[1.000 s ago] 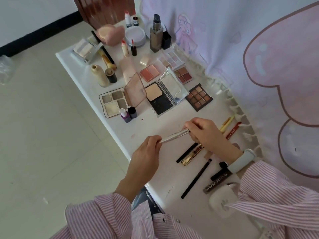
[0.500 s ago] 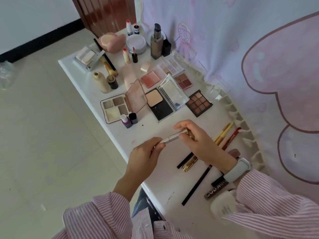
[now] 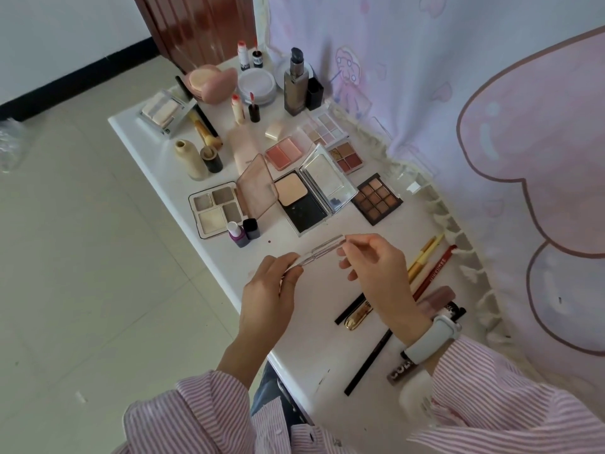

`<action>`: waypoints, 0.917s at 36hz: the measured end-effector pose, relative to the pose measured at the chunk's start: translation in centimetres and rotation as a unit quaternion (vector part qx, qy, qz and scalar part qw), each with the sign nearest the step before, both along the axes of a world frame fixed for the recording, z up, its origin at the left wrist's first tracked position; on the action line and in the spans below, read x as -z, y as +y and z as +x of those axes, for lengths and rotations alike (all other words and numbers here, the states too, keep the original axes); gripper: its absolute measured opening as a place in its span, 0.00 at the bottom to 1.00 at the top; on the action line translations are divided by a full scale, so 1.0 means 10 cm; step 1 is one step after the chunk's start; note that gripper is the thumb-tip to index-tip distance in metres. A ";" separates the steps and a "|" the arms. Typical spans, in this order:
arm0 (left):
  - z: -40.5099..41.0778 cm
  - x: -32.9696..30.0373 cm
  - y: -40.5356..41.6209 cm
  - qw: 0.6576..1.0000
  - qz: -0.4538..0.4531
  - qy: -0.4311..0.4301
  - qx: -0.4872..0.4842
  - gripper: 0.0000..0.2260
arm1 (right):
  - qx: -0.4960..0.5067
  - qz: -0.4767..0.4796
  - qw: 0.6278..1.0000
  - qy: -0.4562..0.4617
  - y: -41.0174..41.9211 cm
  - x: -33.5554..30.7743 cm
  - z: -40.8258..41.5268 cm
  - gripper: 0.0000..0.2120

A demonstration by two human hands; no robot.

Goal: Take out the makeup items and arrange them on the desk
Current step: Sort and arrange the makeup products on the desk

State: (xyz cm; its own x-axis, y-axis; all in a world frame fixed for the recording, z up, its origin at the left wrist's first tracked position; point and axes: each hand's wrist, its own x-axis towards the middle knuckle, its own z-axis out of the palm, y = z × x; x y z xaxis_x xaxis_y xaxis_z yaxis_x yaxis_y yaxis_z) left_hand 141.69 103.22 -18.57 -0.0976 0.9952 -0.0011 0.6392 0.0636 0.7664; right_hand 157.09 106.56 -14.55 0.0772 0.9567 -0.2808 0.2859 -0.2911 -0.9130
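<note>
A slim silver makeup tube point(image 3: 319, 252) hangs level above the white desk point(image 3: 314, 348). My left hand point(image 3: 268, 299) pinches its near end and my right hand point(image 3: 376, 273) pinches its far end with thumb and forefinger. Laid out on the desk behind are open palettes: a four-pan one point(image 3: 216, 209), a powder compact point(image 3: 302, 199), a brown nine-pan palette point(image 3: 376, 198) and a blush duo point(image 3: 283, 152). Beside my right wrist lie pencils point(image 3: 425, 253), a gold tube point(image 3: 358, 317) and a long black pencil point(image 3: 368, 363).
At the far end stand a pump bottle point(image 3: 296, 85), lipsticks point(image 3: 238, 108), a pink puff case point(image 3: 212, 81), a round jar point(image 3: 257, 85) and a beige bottle point(image 3: 190, 158). A pink curtain point(image 3: 491, 126) hangs along the right edge. The floor point(image 3: 82, 257) lies left.
Both hands have kept hold of the silver tube while its far end tilted up a little. My right fingers have loosened to a fingertip pinch. The camera has drifted slightly.
</note>
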 end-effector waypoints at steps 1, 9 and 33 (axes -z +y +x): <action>0.00 -0.01 0.01 1.000 0.000 -0.004 -0.006 0.14 | -0.002 0.008 1.000 -0.007 -0.02 0.01 -0.02 0.06; 0.00 -0.04 0.02 0.999 0.016 -0.001 0.043 0.12 | -0.010 -0.045 0.999 0.018 0.09 -0.01 -0.02 0.09; -0.35 -0.03 0.02 0.984 -0.091 -0.004 0.151 0.11 | -0.456 -0.039 0.833 -0.312 0.49 -0.22 0.48 0.06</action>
